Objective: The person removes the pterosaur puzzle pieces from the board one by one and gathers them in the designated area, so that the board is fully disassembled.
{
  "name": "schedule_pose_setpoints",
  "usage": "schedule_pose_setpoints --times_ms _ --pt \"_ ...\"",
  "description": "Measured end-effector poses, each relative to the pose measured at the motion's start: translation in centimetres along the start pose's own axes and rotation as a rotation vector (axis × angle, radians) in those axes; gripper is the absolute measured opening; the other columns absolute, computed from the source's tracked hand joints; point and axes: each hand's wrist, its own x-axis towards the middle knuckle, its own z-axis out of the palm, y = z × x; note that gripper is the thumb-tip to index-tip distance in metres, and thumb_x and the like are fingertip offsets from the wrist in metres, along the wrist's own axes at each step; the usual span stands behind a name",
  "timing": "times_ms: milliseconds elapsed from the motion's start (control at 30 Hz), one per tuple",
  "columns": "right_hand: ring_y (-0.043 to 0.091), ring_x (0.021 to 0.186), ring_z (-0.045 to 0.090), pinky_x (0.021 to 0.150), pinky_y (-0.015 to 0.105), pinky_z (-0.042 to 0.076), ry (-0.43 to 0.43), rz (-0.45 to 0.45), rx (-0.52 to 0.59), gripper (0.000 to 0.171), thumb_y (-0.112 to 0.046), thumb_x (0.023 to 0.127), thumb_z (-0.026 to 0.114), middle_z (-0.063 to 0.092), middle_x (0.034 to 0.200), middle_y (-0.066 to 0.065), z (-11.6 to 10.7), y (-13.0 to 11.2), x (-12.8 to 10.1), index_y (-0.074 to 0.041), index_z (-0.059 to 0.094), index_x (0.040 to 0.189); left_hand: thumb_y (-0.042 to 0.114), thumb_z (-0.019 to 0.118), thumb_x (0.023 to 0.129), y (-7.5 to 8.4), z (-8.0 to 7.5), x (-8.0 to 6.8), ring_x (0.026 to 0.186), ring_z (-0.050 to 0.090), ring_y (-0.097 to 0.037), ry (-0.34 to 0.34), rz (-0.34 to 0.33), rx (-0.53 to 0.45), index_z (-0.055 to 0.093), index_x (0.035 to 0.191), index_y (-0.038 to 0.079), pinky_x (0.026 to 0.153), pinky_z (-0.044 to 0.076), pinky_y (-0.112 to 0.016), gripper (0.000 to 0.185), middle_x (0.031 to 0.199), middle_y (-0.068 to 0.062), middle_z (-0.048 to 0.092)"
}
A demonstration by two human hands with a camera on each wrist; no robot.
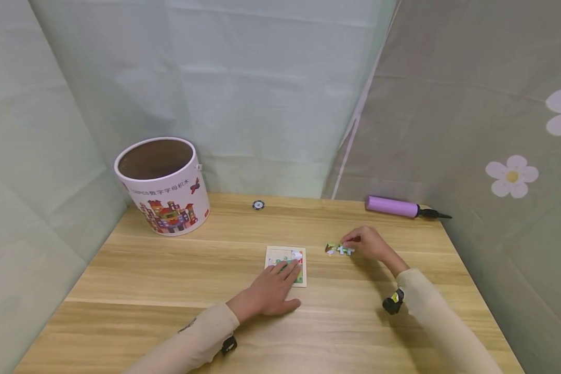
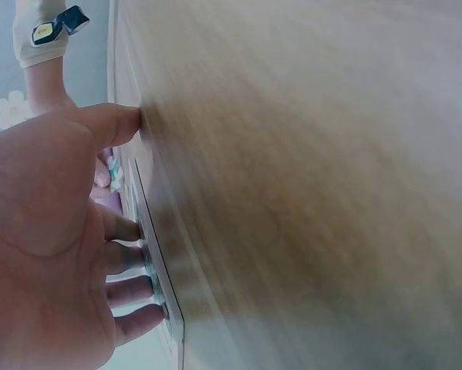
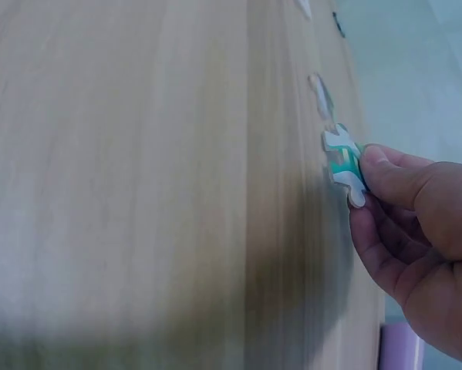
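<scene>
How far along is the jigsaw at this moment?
Partly done: some pieces already sit in the puzzle board, which the left hand presses flat. In hand: the right hand pinches a puzzle piece. Left: loose pieces beside the board on the table.

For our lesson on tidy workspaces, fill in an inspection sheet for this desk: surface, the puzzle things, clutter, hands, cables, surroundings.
Surface: wooden table, light grain, no spills seen.
Job's things: puzzle board flat near the middle, partly filled; loose puzzle pieces to its right; one puzzle piece pinched at the table surface.
Clutter: open printed tub back left; small round disc at the back edge; purple pump back right.
Hands: left hand rests flat on the board, fingers straight; right hand pinches the piece.
Cables: nothing seen.
Surroundings: pale fabric walls; flower-print cloth on the right.
</scene>
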Motion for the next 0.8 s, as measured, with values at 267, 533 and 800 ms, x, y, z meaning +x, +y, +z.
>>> schedule_pose_setpoints --times_ms 267,533,800 --pt "0.023 0.088 0.073 0.08 0.035 0.06 0.022 -0.047 -0.042 0.006 -0.007 0.087 0.079 0.079 0.095 0.009 0.4 1.0 -0.3 -0.006 0.082 0.092 0.055 0.05 0.101 0.1 0.1 0.1 0.151 0.031 -0.034 0.0 -0.002 0.019 0.031 0.16 0.005 0.121 0.031 -0.052 0.08 0.168 -0.011 0.027" --pt "0.022 0.087 0.073 0.079 0.031 0.059 0.021 -0.045 -0.056 0.007 -0.008 0.087 0.079 0.079 0.094 0.008 0.6 1.2 -0.4 -0.006 0.082 0.093 0.055 0.051 0.101 0.1 0.2 0.1 0.152 0.03 -0.034 -0.004 -0.014 0.007 0.032 0.159 0.005 0.121 0.031 -0.051 0.079 0.168 -0.012 0.026" --pt "0.016 0.081 0.07 0.074 0.031 0.058 0.074 -0.054 -0.048 0.007 -0.006 0.088 0.079 0.078 0.091 0.006 0.2 0.7 -0.3 -0.006 0.082 0.094 0.053 0.05 0.102 0.2 0.0 -0.2 0.152 0.03 -0.034 -0.003 -0.009 0.019 0.032 0.159 0.004 0.121 0.031 -0.051 0.078 0.168 -0.013 0.026"
